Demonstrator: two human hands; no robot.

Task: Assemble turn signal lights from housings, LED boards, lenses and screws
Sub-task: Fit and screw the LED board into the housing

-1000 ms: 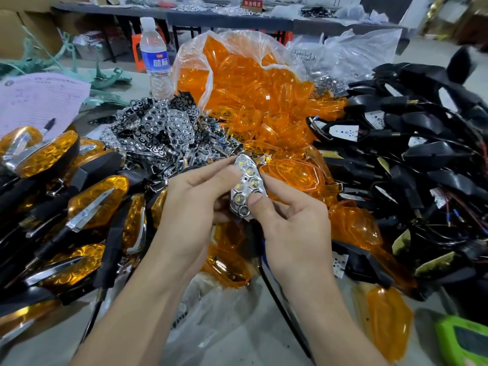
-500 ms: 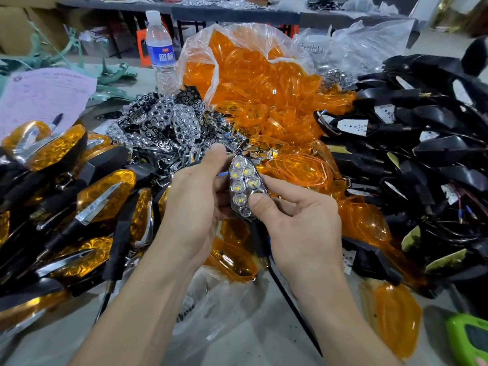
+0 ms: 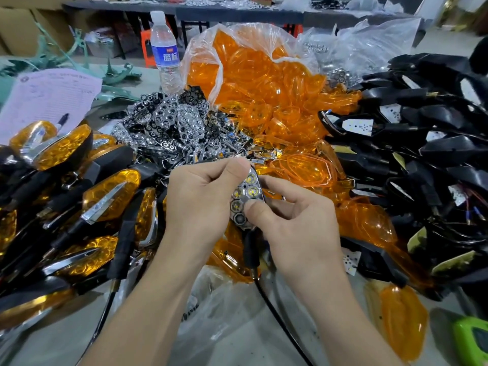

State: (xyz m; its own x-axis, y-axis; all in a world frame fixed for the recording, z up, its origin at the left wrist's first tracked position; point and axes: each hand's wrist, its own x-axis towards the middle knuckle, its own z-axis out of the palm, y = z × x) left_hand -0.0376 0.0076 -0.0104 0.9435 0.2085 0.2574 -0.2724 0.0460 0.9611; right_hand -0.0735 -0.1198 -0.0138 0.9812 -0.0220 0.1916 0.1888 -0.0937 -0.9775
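The left hand (image 3: 200, 204) has curled its fingers down over the top of the LED reflector unit (image 3: 247, 196), where half a second ago one finger stood straight. It pinches the upper tip, while the right hand (image 3: 298, 225) presses its thumb on the lower face, fingers curled behind. The unit is held above the table, in front of orange lenses (image 3: 264, 83), between finished lights (image 3: 60, 151) and black housings (image 3: 422, 128).

A long dark table (image 3: 237, 14) spans the far side, an orange stool (image 3: 145, 47) beneath it, cardboard boxes (image 3: 18, 30) stacked at far left.
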